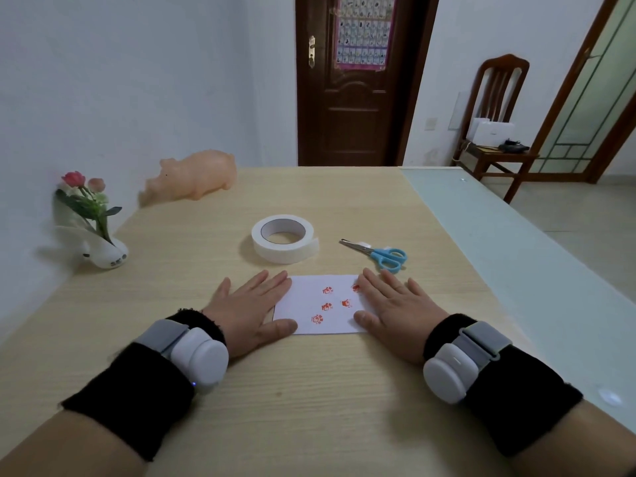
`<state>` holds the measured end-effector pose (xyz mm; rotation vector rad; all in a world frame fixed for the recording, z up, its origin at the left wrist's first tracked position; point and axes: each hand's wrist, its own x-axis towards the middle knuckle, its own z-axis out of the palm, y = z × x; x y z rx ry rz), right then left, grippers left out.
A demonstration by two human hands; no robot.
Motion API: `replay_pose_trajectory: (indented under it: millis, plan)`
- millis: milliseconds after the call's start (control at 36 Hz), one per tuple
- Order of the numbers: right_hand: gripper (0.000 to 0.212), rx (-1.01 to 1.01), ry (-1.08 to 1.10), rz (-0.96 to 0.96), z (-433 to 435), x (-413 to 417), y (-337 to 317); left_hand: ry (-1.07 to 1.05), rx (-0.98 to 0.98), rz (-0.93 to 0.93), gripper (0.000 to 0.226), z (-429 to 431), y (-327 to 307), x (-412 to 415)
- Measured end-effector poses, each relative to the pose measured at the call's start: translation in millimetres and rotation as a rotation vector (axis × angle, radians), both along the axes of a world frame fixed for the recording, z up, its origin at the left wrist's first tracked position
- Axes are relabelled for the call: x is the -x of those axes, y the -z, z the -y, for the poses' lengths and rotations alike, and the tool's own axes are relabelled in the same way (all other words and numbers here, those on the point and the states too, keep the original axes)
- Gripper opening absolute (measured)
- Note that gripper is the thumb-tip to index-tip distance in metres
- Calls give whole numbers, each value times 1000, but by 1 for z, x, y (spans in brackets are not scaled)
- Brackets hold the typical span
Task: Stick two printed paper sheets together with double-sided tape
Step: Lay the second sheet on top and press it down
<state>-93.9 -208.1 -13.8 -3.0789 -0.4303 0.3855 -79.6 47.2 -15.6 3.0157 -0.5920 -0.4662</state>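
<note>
White paper (318,306) printed with red stamps lies flat on the wooden table (309,390); whether it is one sheet or two stacked is unclear. The left hand (249,309) and right hand (395,309) press flat on its side edges, fingers spread. Beyond sit a tape roll (283,243) and blue-handled scissors (380,255).

Nothing really legible here, tbh. The white paper sheet with small red stamp marks (320,306), lying flat between the left hand (247,311) and the right hand (395,311) with its side edges under their fingers, has a handful of red prints, too tiny to read. The pink-bordered chart poster (364,29) on the dark brown wooden door (344,115), far beyond both hands, is a grid of blurry cells.
</note>
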Motion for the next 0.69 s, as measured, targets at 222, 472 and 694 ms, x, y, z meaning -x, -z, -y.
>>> replay_pose_trajectory:
  millis: [222, 472, 694]
  plan:
    - [67, 10, 6, 17, 0, 0, -2, -12, 21, -8, 76, 1, -1, 0]
    - [68, 7, -78, 59, -52, -5, -8, -10, 14, -3, 76, 4, -4, 0]
    - [68, -5, -38, 12, -45, 1, 0, -10, 14, -1, 78, 4, -2, -1]
